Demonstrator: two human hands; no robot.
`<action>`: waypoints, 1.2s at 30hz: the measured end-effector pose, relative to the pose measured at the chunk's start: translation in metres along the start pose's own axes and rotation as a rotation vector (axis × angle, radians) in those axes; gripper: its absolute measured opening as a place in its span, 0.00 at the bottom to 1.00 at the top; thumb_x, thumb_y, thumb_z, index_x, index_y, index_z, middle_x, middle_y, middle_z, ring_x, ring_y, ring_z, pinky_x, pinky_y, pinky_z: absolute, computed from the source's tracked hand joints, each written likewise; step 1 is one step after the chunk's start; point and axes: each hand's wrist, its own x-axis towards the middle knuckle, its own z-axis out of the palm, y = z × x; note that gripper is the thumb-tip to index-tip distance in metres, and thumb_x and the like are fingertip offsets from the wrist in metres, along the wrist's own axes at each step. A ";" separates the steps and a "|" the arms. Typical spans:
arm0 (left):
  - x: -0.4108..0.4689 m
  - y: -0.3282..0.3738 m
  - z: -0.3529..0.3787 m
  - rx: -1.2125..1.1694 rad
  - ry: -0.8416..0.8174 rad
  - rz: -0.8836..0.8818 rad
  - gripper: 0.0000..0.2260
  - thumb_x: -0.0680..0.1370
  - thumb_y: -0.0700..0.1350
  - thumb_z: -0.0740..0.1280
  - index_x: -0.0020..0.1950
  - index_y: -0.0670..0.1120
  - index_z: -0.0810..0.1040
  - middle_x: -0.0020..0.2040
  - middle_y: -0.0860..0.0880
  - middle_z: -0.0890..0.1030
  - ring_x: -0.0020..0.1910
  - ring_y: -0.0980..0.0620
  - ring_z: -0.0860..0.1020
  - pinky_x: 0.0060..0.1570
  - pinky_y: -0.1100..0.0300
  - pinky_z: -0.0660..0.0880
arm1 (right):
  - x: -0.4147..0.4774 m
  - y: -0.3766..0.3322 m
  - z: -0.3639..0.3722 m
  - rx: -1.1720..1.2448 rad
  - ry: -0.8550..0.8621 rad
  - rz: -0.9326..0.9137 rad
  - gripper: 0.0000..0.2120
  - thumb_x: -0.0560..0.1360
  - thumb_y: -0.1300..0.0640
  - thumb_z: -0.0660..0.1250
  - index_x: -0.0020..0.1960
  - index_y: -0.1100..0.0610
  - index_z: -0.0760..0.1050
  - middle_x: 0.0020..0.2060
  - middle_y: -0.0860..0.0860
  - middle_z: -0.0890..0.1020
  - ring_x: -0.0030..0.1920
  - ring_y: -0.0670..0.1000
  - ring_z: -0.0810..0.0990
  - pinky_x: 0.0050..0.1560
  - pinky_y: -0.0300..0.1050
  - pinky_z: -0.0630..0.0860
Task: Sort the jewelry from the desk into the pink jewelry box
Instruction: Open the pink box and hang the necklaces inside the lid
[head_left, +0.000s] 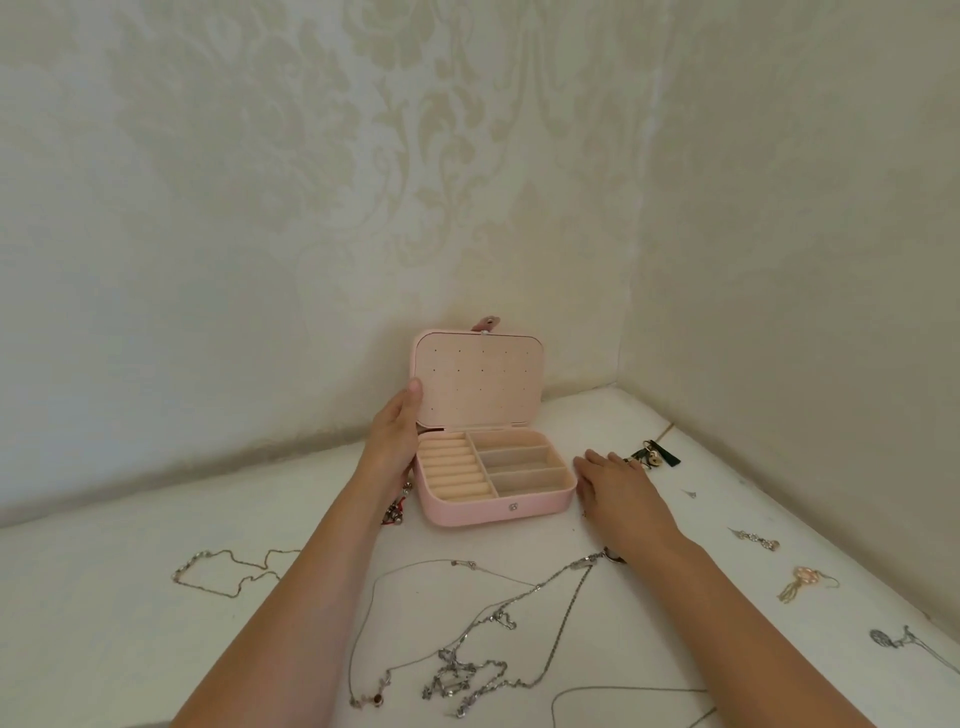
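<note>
Looking down from the head camera, the pink jewelry box (493, 501) stands open a little above the middle of the frame. It sits on the white desk (104, 623), close to the corner where two walls of pale patterned wallpaper (260, 182) meet. Its lid (480, 379) is raised nearly upright, the lining dotted with small holes and a tab poking up at the top edge. Inside the base, ribbed ring rolls fill the left part and three oblong compartments sit one behind another on the right. A small clasp shows on the front wall.

The left hand (397, 434) holds the box at its left side, thumb (414, 388) pressed on the lid's inner edge, the other fingers out of sight behind it. The right hand (618, 488) lies flat on the desk just right of the box, fingers straight, holding nothing. Whether its fingertips touch the box's wall I cannot tell.

Jewelry is scattered over the desk. A thin chain (228, 571) lies at the left of the frame. A tangle of silver necklaces (467, 670) spreads across the lower centre between the forearms. A fine necklace with a red pendant (376, 699) ends at the tangle's lower left. A red beaded piece (395, 512) peeks from under the left forearm, just beside the box. Right of the right hand sits a heart charm with a dark tassel (653, 456). Down the right edge follow a silver drop earring (756, 540), a gold earring (805, 579) and a dark wire piece (893, 639).
</note>
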 end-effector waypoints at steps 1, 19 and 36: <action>0.000 0.000 -0.001 -0.010 -0.006 -0.005 0.12 0.81 0.55 0.56 0.51 0.53 0.77 0.52 0.49 0.83 0.52 0.51 0.81 0.56 0.53 0.76 | -0.001 -0.002 -0.002 0.022 0.017 -0.001 0.11 0.80 0.59 0.51 0.48 0.55 0.71 0.45 0.49 0.73 0.51 0.52 0.72 0.58 0.44 0.65; 0.004 -0.005 -0.012 -0.011 -0.159 0.000 0.27 0.71 0.70 0.61 0.63 0.55 0.75 0.58 0.54 0.81 0.58 0.53 0.79 0.65 0.48 0.70 | 0.065 -0.056 -0.085 0.351 0.353 -0.190 0.17 0.76 0.63 0.62 0.64 0.56 0.75 0.54 0.56 0.79 0.54 0.54 0.77 0.57 0.46 0.72; 0.004 -0.003 -0.006 -0.072 -0.141 -0.037 0.18 0.80 0.60 0.54 0.62 0.53 0.75 0.58 0.53 0.81 0.56 0.54 0.80 0.62 0.50 0.73 | 0.090 -0.085 -0.082 0.472 0.498 -0.270 0.05 0.72 0.57 0.70 0.46 0.55 0.83 0.41 0.52 0.80 0.40 0.49 0.78 0.47 0.49 0.75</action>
